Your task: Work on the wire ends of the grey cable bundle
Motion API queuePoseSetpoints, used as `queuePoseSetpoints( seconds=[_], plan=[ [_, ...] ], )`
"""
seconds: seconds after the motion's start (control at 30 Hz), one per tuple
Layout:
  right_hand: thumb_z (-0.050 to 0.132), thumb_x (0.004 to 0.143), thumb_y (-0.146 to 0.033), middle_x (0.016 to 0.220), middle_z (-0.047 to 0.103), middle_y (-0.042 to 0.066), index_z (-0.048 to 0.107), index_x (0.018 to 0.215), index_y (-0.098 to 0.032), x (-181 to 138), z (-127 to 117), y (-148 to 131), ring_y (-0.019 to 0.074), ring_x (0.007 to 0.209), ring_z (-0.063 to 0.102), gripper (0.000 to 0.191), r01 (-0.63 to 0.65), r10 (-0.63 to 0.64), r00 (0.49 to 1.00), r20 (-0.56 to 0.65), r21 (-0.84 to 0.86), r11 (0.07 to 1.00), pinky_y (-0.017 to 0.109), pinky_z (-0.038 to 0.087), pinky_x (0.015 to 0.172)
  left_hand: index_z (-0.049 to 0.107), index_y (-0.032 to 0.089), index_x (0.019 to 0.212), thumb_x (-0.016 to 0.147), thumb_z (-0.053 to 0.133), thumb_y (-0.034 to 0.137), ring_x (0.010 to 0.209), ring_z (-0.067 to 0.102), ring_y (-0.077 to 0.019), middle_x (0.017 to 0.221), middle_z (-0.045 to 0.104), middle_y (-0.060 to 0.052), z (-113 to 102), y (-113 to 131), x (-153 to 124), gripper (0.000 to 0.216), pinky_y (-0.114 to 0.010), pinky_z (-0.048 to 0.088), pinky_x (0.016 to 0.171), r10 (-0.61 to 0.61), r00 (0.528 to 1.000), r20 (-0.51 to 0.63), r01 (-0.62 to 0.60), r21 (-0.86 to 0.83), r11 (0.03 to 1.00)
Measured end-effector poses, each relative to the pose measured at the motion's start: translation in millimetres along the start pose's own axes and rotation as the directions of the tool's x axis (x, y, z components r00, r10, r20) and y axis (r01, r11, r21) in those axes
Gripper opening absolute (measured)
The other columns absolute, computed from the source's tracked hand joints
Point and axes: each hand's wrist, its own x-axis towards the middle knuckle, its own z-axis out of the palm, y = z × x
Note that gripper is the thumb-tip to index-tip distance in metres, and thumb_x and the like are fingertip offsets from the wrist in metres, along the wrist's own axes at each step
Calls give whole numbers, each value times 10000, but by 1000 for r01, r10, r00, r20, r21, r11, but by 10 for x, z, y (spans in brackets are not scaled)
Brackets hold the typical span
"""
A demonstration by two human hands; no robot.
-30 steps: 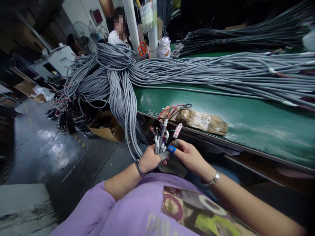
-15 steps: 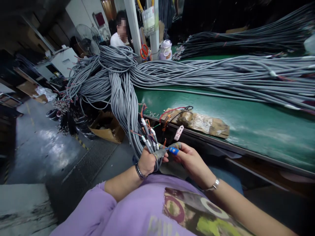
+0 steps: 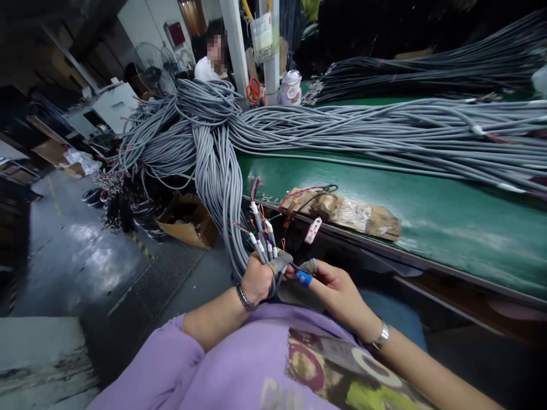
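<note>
My left hand (image 3: 259, 278) is closed round the ends of several grey cables (image 3: 231, 228), its thumb wrapped in grey tape. Above that fist stick up white-banded cable ends with thin coloured wires (image 3: 255, 188) fanning out. Close beside it, my right hand (image 3: 329, 282) pinches a thin dark wire (image 3: 296, 266) coming from the bunch. Blue tape covers the right thumb and grey tape a right finger. The grey cables hang over the bench edge from a large looped bundle (image 3: 209, 99).
Across the green bench (image 3: 427, 210) stretch long grey cables (image 3: 363, 128). Near its front edge lie a taped cardboard strip (image 3: 359, 216) and a small pink-white tag (image 3: 313, 230). A cardboard box (image 3: 188, 219) stands on the floor at left; a person (image 3: 209, 65) is behind.
My right thumb and fingertips have shifted slightly down, with the fingers a little more apart. The cable ends in my left hand stand somewhat higher. The view has moved slightly.
</note>
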Motion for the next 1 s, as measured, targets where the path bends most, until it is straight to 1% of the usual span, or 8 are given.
queuePoseSetpoints(
  seconds=[0.13,0.3,0.47,0.57,0.63,0.73,0.83,1.0],
  plan=[
    [728,758,-440,825,727,57,697,816,-197,-14,-137,2,204,777,644,252,-58,54,996,69,46,997,307,519,725,648,118,707,570,839,484,448,570,-107,564,634,-20,19,9,-34,435,-208,454,447,-1,1000,16,0,58,998],
    [734,731,-506,955,713,75,669,1031,-213,-6,-184,-14,192,790,630,425,-177,168,983,70,154,972,296,513,661,629,122,680,580,829,503,465,570,-99,575,633,-20,47,31,-54,442,-204,468,467,20,1000,15,-22,111,994],
    [731,688,-561,676,631,23,642,751,-198,74,-75,26,151,606,530,379,-104,108,988,-112,43,994,282,452,569,632,119,713,584,818,529,486,582,-114,597,637,-31,9,36,-36,468,-228,482,489,-29,994,108,13,146,989],
    [735,696,-523,639,589,-4,624,731,-202,185,-131,8,134,575,495,341,-63,77,977,-197,74,995,271,435,553,620,112,673,560,838,509,484,584,-127,580,628,-43,-37,24,-64,467,-250,490,497,-141,956,258,77,244,967],
    [747,696,-486,603,550,-26,608,717,-202,246,-188,-10,119,542,467,317,-69,95,974,-206,130,989,257,419,531,611,111,652,547,850,496,477,574,-123,566,617,-41,-55,14,-89,465,-252,491,496,-180,940,288,92,295,951],
    [754,691,-484,599,543,-31,605,710,-198,249,-208,15,108,524,460,323,-112,152,969,-193,204,973,250,426,524,614,118,685,560,832,532,474,564,-113,572,614,-28,-56,8,-95,484,-250,494,497,-100,972,210,48,239,970],
    [703,702,-602,655,585,-3,609,758,-197,157,-138,87,110,520,475,419,-178,252,935,-251,281,943,254,437,497,617,122,709,587,801,572,487,571,-114,595,620,-29,-30,6,-65,501,-246,495,499,-33,993,114,12,177,984],
    [783,617,-586,579,524,-32,586,709,-200,60,-44,106,103,499,431,443,-180,200,967,-156,133,975,238,379,456,626,124,720,584,818,538,530,587,-122,602,618,-24,14,-36,-30,476,-247,511,533,-4,995,102,-17,203,979]
  ],
)
